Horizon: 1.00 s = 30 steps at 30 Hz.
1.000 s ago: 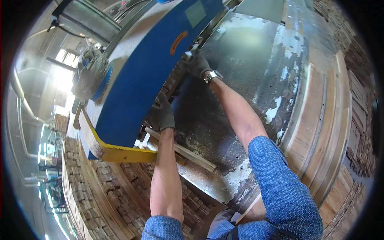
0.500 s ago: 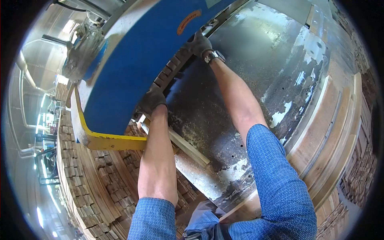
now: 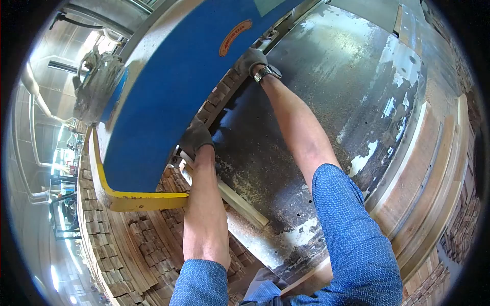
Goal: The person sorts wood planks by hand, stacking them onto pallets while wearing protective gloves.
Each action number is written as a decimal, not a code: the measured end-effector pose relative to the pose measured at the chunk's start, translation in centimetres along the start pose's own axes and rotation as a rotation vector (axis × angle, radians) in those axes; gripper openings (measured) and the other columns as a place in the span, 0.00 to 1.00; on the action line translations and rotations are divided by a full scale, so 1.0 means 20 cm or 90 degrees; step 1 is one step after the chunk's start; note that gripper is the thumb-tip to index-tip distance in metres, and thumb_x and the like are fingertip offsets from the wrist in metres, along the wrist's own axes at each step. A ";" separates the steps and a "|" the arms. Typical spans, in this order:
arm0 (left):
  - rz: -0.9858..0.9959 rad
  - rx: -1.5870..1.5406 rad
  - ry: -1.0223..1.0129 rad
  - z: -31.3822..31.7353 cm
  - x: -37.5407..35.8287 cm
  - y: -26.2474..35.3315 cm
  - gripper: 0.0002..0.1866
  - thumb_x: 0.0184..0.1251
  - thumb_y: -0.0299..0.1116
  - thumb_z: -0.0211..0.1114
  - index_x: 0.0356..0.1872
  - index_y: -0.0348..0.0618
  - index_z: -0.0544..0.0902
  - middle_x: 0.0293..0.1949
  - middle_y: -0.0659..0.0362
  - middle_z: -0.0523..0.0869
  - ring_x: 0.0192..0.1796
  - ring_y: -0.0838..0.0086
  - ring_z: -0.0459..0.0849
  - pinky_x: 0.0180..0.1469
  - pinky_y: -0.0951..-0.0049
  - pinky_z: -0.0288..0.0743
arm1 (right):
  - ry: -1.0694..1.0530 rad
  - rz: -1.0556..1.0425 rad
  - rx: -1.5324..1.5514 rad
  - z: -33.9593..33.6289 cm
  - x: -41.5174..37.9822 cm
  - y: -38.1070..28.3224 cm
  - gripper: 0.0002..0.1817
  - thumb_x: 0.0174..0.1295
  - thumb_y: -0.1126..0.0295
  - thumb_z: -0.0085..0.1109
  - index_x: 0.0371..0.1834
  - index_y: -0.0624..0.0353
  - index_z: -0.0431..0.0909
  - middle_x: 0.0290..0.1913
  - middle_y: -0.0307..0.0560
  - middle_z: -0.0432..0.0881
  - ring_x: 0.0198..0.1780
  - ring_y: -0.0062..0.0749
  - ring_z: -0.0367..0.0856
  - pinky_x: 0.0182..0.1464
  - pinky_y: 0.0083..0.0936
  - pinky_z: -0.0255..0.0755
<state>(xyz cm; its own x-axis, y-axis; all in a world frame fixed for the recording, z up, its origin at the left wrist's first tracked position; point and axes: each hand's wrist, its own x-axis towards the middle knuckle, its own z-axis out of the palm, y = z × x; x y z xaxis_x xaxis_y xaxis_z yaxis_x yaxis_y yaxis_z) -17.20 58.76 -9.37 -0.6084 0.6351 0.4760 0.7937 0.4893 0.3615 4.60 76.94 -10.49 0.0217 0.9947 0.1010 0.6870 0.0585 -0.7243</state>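
My left hand [image 3: 196,136], in a dark grey glove, is at the near end of a row of small wood pieces [image 3: 219,94] beneath the edge of a blue machine cover [image 3: 168,86]. At the row's far end is my right hand [image 3: 251,62], also gloved, with a metal watch on the wrist. Both hands press against the row; their fingertips are hidden by the cover and the gloves. The row lies along the edge of a dark, worn metal table [image 3: 286,137]. A loose wood strip [image 3: 240,204] rests on the table near my left forearm.
A yellow guard bar [image 3: 143,201] runs round the cover's lower corner. Stacked wood pieces [image 3: 102,245] stand below left. Long boards [image 3: 429,188] lie along the table's right side. Something wrapped in clear plastic [image 3: 97,89] is at the upper left.
The view has shifted slightly, so the cover and yellow bar sit lower in it. Both hands remain at the row, my right hand slightly farther left and lower in view.
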 end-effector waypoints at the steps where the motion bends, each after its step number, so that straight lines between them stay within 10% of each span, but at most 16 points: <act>1: -0.026 -0.049 0.019 0.00 -0.02 0.03 0.33 0.64 0.56 0.61 0.52 0.30 0.84 0.54 0.39 0.86 0.52 0.49 0.87 0.54 0.56 0.81 | 0.002 0.004 -0.005 -0.02 -0.01 0.00 0.37 0.52 0.54 0.73 0.62 0.63 0.71 0.52 0.61 0.86 0.55 0.54 0.85 0.54 0.42 0.80; 7: -0.092 -0.094 0.012 -0.03 -0.04 0.06 0.28 0.64 0.55 0.64 0.43 0.34 0.87 0.45 0.42 0.89 0.46 0.51 0.89 0.49 0.57 0.82 | -0.036 -0.005 -0.042 -0.03 -0.04 -0.03 0.38 0.52 0.55 0.71 0.63 0.64 0.69 0.51 0.59 0.86 0.56 0.52 0.85 0.55 0.41 0.80; 8: -0.068 -0.049 -0.002 -0.03 -0.02 0.04 0.25 0.64 0.55 0.64 0.42 0.40 0.88 0.44 0.45 0.90 0.44 0.51 0.90 0.46 0.57 0.84 | 0.065 -0.082 -0.095 0.12 0.06 0.04 0.21 0.47 0.54 0.71 0.38 0.58 0.89 0.39 0.54 0.89 0.44 0.45 0.89 0.43 0.36 0.82; 12: -0.203 -0.057 -0.028 -0.12 -0.06 0.11 0.27 0.58 0.58 0.68 0.39 0.40 0.89 0.42 0.47 0.90 0.43 0.53 0.90 0.48 0.57 0.83 | 0.056 -0.065 -0.091 0.04 0.00 0.00 0.24 0.49 0.53 0.72 0.39 0.63 0.87 0.40 0.56 0.89 0.45 0.47 0.89 0.44 0.36 0.82; 25: -0.096 -0.184 -0.125 -0.38 -0.33 0.07 0.45 0.60 0.74 0.57 0.43 0.30 0.87 0.41 0.39 0.88 0.44 0.50 0.87 0.53 0.56 0.78 | -0.055 -0.011 0.021 -0.29 -0.38 0.01 0.51 0.48 0.40 0.72 0.66 0.71 0.67 0.56 0.64 0.82 0.59 0.54 0.82 0.61 0.40 0.73; 30: 0.158 -0.219 -0.004 -0.48 -0.54 0.02 0.34 0.71 0.61 0.58 0.36 0.31 0.87 0.33 0.46 0.87 0.42 0.59 0.85 0.49 0.62 0.75 | -0.081 -0.053 0.044 -0.48 -0.58 0.08 0.48 0.45 0.41 0.77 0.60 0.70 0.73 0.51 0.64 0.84 0.53 0.55 0.83 0.58 0.40 0.74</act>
<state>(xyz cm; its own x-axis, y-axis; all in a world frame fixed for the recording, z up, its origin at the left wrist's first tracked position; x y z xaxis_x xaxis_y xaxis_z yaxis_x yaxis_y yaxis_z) -10.37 46.34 -6.69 -0.3973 0.7126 0.5783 0.8705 0.0933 0.4832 12.51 64.64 -6.31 -0.1276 0.9887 0.0786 0.6313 0.1421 -0.7624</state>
